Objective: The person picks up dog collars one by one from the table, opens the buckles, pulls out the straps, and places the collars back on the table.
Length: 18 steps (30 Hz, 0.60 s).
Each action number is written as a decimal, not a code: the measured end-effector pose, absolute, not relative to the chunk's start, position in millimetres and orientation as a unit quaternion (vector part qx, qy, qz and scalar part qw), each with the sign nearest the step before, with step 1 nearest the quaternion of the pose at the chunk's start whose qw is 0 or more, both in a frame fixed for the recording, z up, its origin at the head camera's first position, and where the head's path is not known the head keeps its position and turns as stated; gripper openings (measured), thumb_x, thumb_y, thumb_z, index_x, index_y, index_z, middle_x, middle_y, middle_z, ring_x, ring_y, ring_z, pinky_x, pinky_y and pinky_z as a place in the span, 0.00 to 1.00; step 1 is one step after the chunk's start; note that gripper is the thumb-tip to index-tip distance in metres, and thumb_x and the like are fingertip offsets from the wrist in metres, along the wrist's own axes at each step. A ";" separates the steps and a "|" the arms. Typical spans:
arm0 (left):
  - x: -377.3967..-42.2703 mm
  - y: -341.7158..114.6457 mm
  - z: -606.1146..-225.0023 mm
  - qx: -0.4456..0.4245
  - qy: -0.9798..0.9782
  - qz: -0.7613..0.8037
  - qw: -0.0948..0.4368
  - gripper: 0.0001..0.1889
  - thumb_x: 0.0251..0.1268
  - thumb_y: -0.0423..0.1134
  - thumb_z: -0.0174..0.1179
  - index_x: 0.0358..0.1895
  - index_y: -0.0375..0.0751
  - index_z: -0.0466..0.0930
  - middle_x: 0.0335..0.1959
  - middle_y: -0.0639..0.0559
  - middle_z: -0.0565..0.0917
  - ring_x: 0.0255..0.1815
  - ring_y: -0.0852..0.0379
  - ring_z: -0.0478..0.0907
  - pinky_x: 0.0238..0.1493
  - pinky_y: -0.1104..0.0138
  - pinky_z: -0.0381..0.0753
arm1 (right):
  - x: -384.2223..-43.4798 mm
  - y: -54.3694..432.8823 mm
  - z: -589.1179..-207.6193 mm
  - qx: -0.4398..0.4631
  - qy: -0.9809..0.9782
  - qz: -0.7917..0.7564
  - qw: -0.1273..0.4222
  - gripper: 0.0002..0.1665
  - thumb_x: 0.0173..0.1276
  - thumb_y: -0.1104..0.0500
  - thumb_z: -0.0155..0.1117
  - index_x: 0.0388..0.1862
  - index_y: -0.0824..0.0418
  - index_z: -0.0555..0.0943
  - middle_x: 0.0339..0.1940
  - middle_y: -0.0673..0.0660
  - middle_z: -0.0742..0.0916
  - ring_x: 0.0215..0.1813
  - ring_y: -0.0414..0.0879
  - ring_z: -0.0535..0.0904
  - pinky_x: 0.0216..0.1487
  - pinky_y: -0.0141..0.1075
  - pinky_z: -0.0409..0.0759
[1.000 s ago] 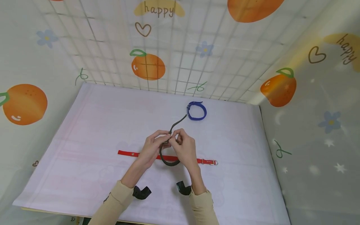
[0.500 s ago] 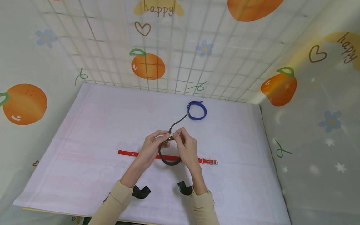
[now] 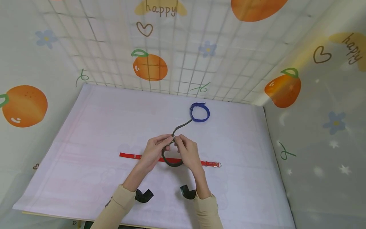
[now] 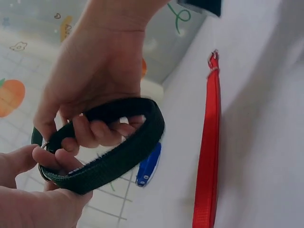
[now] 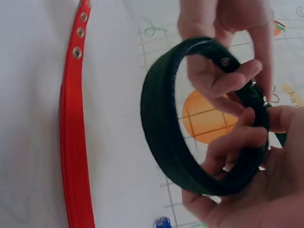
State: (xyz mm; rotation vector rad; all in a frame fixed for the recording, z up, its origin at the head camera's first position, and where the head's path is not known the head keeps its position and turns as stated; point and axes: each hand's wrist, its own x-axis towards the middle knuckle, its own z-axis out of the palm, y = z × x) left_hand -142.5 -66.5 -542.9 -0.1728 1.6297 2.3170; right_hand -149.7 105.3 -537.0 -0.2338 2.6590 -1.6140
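A dark green buckle collar (image 3: pixel 172 164), bent into a loop, is held above the table between both hands. My left hand (image 3: pixel 152 149) pinches it near the metal buckle, which the fingers partly cover. On the other side, my right hand (image 3: pixel 189 152) pinches the strap close by. The strap's free tail (image 3: pixel 181 126) sticks out beyond the fingers toward the back. In the right wrist view, the loop (image 5: pixel 159 123) hangs round, with an eyelet on its inner side. Beneath the hands lies a red collar (image 3: pixel 128 156), stretched flat and unbuckled, eyelets at its left end and buckle at its right.
A blue collar (image 3: pixel 200 120), buckled into a ring, lies farther back on the white-covered table (image 3: pixel 243 140). Dark bent pieces (image 3: pixel 144 196) sit beside both sleeve cuffs. Printed curtains (image 3: pixel 314 133) and a wire grid (image 3: pixel 183 63) enclose the table.
My right hand has shifted slightly around the buckle, moving a little apart and back toward the left fingers. The free tail has tilted slightly right. The red and blue collars stay put.
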 end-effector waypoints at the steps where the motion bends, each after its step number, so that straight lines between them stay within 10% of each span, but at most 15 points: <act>1: -142.3 -66.2 -543.0 -0.059 0.572 0.804 0.150 0.20 0.81 0.40 0.63 0.66 0.32 0.81 0.46 0.56 0.89 0.36 0.62 0.79 0.52 0.71 0.77 | -149.8 105.5 -537.0 -0.073 0.849 -0.523 0.016 0.24 0.86 0.44 0.51 0.35 0.57 0.83 0.20 0.51 0.78 0.25 0.44 0.70 0.26 0.31 0.62; 11: -140.2 -71.6 -548.2 0.022 0.657 0.739 0.149 0.23 0.80 0.48 0.65 0.71 0.47 0.76 0.64 0.35 0.82 0.43 0.44 0.84 0.58 0.55 0.84 | -150.3 108.5 -540.4 -0.032 0.785 -0.617 0.051 0.19 0.85 0.51 0.52 0.38 0.62 0.81 0.20 0.48 0.71 0.25 0.42 0.64 0.30 0.31 0.61; 18: -136.2 -74.6 -549.7 0.042 0.681 0.716 0.149 0.24 0.80 0.49 0.65 0.72 0.48 0.74 0.65 0.40 0.82 0.56 0.33 0.88 0.68 0.44 0.83 | -151.4 110.6 -539.0 -0.015 0.761 -0.648 0.039 0.18 0.85 0.52 0.51 0.39 0.63 0.81 0.20 0.46 0.68 0.25 0.41 0.63 0.31 0.32 0.61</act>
